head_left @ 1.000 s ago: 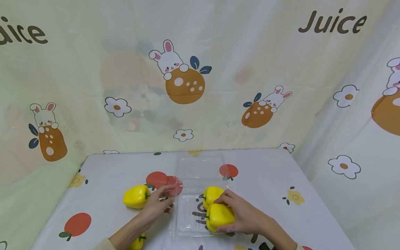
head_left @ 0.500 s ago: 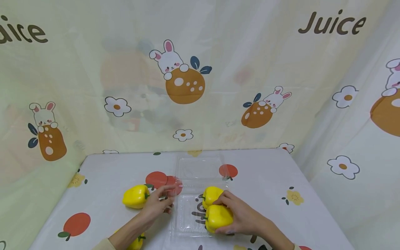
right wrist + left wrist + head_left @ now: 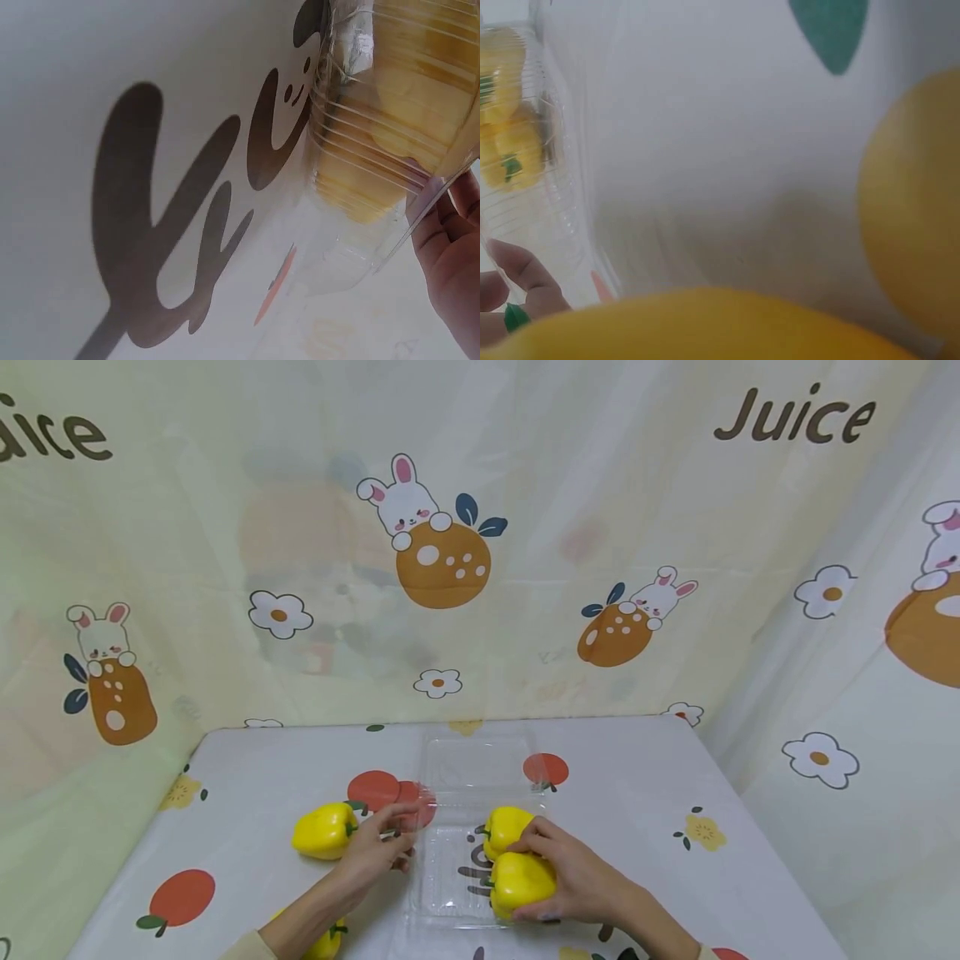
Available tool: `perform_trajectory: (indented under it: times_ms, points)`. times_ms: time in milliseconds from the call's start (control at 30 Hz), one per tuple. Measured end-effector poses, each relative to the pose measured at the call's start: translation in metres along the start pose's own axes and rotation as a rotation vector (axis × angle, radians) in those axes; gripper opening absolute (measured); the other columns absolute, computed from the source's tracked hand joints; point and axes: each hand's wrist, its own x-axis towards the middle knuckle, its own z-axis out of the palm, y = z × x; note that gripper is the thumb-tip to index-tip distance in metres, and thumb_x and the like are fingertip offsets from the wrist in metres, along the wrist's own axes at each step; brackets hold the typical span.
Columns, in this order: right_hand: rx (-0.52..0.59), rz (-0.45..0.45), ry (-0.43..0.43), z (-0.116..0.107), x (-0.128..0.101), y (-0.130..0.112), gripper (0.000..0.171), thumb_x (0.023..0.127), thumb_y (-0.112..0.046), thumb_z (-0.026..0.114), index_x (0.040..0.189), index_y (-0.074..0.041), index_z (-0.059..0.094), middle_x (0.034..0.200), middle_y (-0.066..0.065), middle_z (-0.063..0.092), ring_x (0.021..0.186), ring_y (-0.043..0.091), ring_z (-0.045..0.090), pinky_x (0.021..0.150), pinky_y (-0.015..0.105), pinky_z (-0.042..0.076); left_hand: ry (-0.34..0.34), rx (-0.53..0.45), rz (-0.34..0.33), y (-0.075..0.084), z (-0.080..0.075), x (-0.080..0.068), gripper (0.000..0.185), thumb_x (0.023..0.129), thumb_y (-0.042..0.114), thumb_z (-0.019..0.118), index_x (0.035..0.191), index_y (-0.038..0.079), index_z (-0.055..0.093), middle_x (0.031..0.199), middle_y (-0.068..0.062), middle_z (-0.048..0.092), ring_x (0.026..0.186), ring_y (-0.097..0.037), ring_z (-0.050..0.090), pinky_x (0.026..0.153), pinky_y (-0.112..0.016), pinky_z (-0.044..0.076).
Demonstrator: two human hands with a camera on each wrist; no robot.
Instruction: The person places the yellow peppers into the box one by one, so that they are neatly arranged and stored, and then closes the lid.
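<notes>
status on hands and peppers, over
Right hand grips yellow bell pepper inside clear plastic container. Left hand at container's left side, contact unclear. Second yellow bell pepper close behind.

The white surface bears printed red fruits with green leaves, yellow flowers and dark lettering. A pale cream curtain stands behind the surface and extends along the left and right sides. Curtain print, upper middle: white rabbit leaning over a round orange-brown fruit with two dark blue leaves. Similar motifs appear lower left, lower right and at the right edge, the last cut off. White flowers with orange-brown centres lie between the motifs. Upper right: the word "Juice", dark brown
</notes>
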Motion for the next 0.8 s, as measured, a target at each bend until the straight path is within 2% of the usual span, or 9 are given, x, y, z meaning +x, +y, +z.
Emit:
perform_trajectory:
  times_ms: [267, 533, 800]
  points:
    - [-0.058, 0.01, 0.015, 0.005, 0.0, 0.003, 0.065, 0.074, -0.065, 0.089, 0.125, -0.029, 0.072, 0.117, -0.017, 0.051, 0.109, 0.006, 0.054, 0.097, 0.026, 0.056, -0.003, 0.002, -0.003, 0.001, 0.0, 0.001, 0.05, 0.102, 0.001, 0.064, 0.15, 0.011, 0.057, 0.128, -0.018, 0.058, 0.086, -0.023, 0.063, 0.073, -0.029, 0.062]
    - [-0.118, -0.023, 0.047, 0.01, 0.0, 0.006, 0.067, 0.073, -0.07, 0.087, 0.124, -0.027, 0.074, 0.116, -0.016, 0.049, 0.108, 0.007, 0.053, 0.094, 0.026, 0.056, 0.001, -0.018, 0.005, 0.001, 0.001, -0.001, 0.048, 0.102, 0.0, 0.063, 0.149, 0.011, 0.058, 0.124, -0.017, 0.056, 0.085, -0.023, 0.062, 0.071, -0.028, 0.06]
    - [-0.095, -0.033, 0.073, 0.013, -0.001, 0.009, 0.069, 0.073, -0.067, 0.088, 0.125, -0.026, 0.072, 0.116, -0.016, 0.05, 0.108, 0.006, 0.052, 0.094, 0.026, 0.056, -0.003, -0.016, 0.005, 0.0, 0.001, 0.0, 0.048, 0.102, 0.0, 0.063, 0.149, 0.01, 0.057, 0.125, -0.017, 0.057, 0.085, -0.023, 0.062, 0.072, -0.028, 0.061]
